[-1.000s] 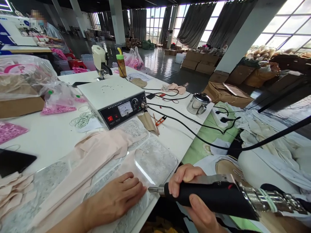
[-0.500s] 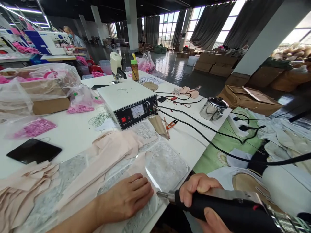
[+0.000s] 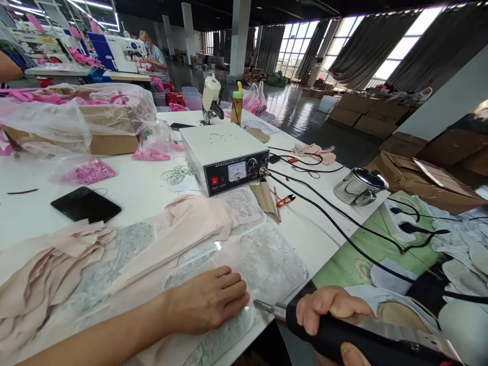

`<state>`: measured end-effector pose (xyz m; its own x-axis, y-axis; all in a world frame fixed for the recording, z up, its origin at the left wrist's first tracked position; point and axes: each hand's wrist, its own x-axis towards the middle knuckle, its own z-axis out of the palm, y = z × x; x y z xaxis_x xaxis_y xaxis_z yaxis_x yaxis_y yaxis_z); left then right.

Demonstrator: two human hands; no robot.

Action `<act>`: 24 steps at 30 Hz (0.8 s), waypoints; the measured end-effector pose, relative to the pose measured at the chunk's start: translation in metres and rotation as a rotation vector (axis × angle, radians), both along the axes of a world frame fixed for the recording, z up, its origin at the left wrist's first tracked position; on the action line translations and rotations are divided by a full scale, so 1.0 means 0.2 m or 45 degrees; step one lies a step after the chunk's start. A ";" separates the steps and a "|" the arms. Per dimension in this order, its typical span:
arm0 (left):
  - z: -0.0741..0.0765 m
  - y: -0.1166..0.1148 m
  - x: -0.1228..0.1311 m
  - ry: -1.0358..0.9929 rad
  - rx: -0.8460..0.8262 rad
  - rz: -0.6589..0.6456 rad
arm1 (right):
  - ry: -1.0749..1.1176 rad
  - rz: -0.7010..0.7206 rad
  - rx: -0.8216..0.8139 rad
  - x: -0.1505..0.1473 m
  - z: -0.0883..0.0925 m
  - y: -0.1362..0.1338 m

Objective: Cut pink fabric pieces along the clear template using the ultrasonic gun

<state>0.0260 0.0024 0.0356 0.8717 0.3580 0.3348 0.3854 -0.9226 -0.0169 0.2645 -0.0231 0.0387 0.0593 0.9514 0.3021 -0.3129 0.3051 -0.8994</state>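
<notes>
My left hand [image 3: 208, 300] lies flat, fingers together and stretched out, pressing pale pink fabric [image 3: 183, 229] onto a clear lace-patterned plate [image 3: 274, 264] at the table's near edge. My right hand [image 3: 331, 315] is wrapped round a black hand-held tool [image 3: 354, 338] whose metal tip [image 3: 265, 306] points left, just right of my left fingertips. A black cable [image 3: 343, 234] runs from the tool's side to a white control box [image 3: 224, 155] with a dial and red switch.
A stack of pink fabric pieces [image 3: 38, 274] lies at near left, beside a black phone [image 3: 86, 204]. Orange snips [image 3: 285, 201], a steel pot [image 3: 358, 187], bagged pink parts [image 3: 89, 172] and a cardboard box [image 3: 102, 137] stand around. A person sews at far left [image 3: 152, 51].
The view has swung left, so everything sits further right in frame. My left hand stays flat on the fabric; the tool in my right hand has dropped lower, its tip still near my fingers.
</notes>
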 end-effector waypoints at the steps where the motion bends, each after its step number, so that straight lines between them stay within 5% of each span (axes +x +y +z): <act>1: 0.00 0.00 0.00 0.001 -0.006 0.008 | 0.011 -0.002 0.004 0.00 0.00 0.00; 12: -0.04 -0.01 -0.02 -0.009 -0.069 0.007 | 0.012 -0.109 0.113 -0.06 0.05 0.04; 24: -0.05 -0.02 -0.03 -0.019 -0.128 0.037 | -0.023 -0.020 0.154 -0.10 0.03 0.08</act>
